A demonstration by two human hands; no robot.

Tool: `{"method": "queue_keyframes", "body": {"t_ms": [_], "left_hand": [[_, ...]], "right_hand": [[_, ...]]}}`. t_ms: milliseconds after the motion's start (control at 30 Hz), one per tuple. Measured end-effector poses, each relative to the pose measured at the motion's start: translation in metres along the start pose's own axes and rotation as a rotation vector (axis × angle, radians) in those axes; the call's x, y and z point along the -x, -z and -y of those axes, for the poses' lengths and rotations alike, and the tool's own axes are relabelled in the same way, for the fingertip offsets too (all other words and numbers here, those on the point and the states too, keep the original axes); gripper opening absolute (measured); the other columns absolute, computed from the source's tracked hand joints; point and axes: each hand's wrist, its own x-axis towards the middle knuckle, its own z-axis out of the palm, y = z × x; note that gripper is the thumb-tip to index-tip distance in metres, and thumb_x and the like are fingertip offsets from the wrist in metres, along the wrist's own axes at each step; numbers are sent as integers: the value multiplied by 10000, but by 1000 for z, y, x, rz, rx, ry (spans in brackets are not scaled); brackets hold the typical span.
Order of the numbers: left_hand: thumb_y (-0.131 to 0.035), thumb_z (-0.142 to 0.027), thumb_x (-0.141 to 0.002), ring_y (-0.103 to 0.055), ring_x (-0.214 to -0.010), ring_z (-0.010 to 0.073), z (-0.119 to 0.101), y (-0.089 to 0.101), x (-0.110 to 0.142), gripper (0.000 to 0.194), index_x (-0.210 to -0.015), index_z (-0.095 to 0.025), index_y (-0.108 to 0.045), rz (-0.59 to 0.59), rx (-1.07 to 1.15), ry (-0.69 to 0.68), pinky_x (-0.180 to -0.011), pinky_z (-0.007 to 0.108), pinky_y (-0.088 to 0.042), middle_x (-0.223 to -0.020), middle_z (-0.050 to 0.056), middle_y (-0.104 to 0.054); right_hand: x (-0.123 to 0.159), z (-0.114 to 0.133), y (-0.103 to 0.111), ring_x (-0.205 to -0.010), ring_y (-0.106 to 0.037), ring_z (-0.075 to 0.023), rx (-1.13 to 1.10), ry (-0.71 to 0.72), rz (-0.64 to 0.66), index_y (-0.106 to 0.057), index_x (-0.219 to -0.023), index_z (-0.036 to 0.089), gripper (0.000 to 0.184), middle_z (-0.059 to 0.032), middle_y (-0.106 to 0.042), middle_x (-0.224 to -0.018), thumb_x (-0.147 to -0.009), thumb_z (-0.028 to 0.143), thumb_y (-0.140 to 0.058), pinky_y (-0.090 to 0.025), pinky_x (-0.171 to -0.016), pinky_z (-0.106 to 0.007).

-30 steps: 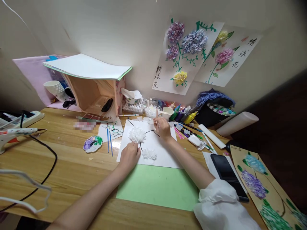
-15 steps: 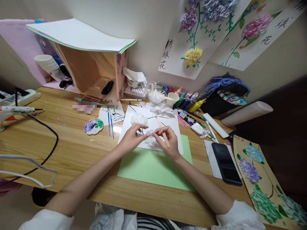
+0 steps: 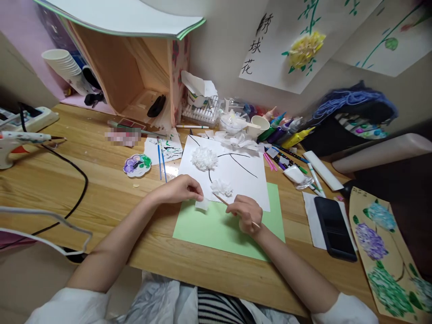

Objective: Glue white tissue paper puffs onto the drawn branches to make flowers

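Between thumb and fingers, my left hand (image 3: 185, 188) pinches a small white paper piece (image 3: 202, 204) over the green sheet (image 3: 216, 227). My right hand (image 3: 245, 213) is closed round a wooden craft stick (image 3: 221, 198), its tip pointing at a smaller white paper flower (image 3: 222, 187). That flower lies near the front edge of the white drawing paper (image 3: 249, 189). A fuller white paper flower (image 3: 204, 158) sits at the paper's upper left, and black stem lines run across the sheet. Whether the stick's tip touches the smaller flower I cannot tell.
Loose white paper pieces (image 3: 236, 140) and a paper cup (image 3: 259, 127) lie behind the drawing. Left are a paint palette (image 3: 137, 165), two blue brushes (image 3: 162, 157) and a glue gun (image 3: 23, 139) with its black cord. At right lie pens and a phone (image 3: 335, 228).
My hands have moved apart and nearer the table's front. The left now holds the paper piece alone, and the stick in my right hand has turned toward the smaller flower. The view has tilted down.
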Motion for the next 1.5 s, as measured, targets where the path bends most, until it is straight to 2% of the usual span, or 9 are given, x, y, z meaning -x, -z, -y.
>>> {"method": "queue_keyframes", "body": {"t_ms": [67, 133, 367, 567, 700, 800, 900, 1300, 1500], "left_hand": [[-629, -338, -710, -576, -664, 121, 1, 0, -1, 208, -765, -155, -709, -12, -25, 3, -602, 198, -396, -735, 17, -696], [-627, -344, -709, -575, -660, 123, 2, -3, -3, 215, -768, -156, -711, -63, -28, 6, -593, 197, -394, -731, 18, -696], [-595, -345, -726, -586, -682, 136, 2, -21, -13, 214, -795, -181, -714, -251, -103, 21, -602, 212, -403, -761, 24, -696], [-569, -340, -738, -568, -698, 134, -6, -33, -17, 202, -780, -191, -699, -391, -227, 46, -586, 219, -378, -783, 15, -686], [-566, -331, -734, -552, -693, 130, -11, -38, -19, 194, -779, -187, -688, -449, -267, 48, -579, 223, -367, -768, 9, -672], [-562, -324, -739, -549, -688, 127, -11, -40, -21, 183, -774, -187, -679, -461, -263, 46, -571, 223, -360, -765, 5, -667], [-568, -317, -745, -547, -685, 122, -9, -41, -22, 166, -772, -190, -671, -468, -256, 35, -572, 221, -355, -763, -3, -665], [-548, -323, -773, -548, -687, 122, -10, -44, -24, 173, -783, -190, -657, -484, -258, 36, -570, 221, -340, -757, -8, -659], [-548, -316, -771, -551, -685, 124, -8, -45, -24, 166, -810, -196, -657, -501, -232, 37, -587, 228, -354, -747, -8, -653]], "right_hand": [[0, -2, -2, -437, -396, -149, 56, 111, 80, -578, -687, 216, 466, -3, -473, -449, -940, 286, -194, -307, -463, -296], [-1, -3, -4, -438, -400, -153, 105, 127, 112, -571, -694, 212, 440, -6, -488, -455, -933, 262, -204, -310, -468, -301], [2, -3, -3, -461, -424, -145, 138, -53, 4, -553, -699, 210, 400, -8, -496, -487, -928, 216, -226, -341, -490, -293], [5, -2, -4, -444, -435, -142, 97, -172, -85, -571, -677, 216, 427, -1, -474, -458, -933, 256, -231, -357, -478, -294], [8, -3, -1, -412, -412, -139, 114, -48, -124, -548, -606, 231, 461, -1, -463, -432, -926, 275, -218, -339, -446, -293], [6, -3, 1, -410, -414, -139, 136, 74, -26, -541, -604, 233, 463, -4, -482, -437, -925, 276, -210, -340, -445, -292], [2, -4, 0, -422, -414, -137, 159, 84, 32, -542, -629, 223, 430, -4, -493, -446, -921, 222, -227, -335, -454, -290], [0, -5, -5, -450, -429, -137, 142, -64, 32, -524, -642, 215, 405, -8, -509, -485, -932, 214, -242, -355, -489, -297], [-13, 0, -11, -421, -456, -109, 117, -342, -57, -469, -567, 209, 434, 5, -492, -479, -945, 230, -256, -373, -486, -262]]}}
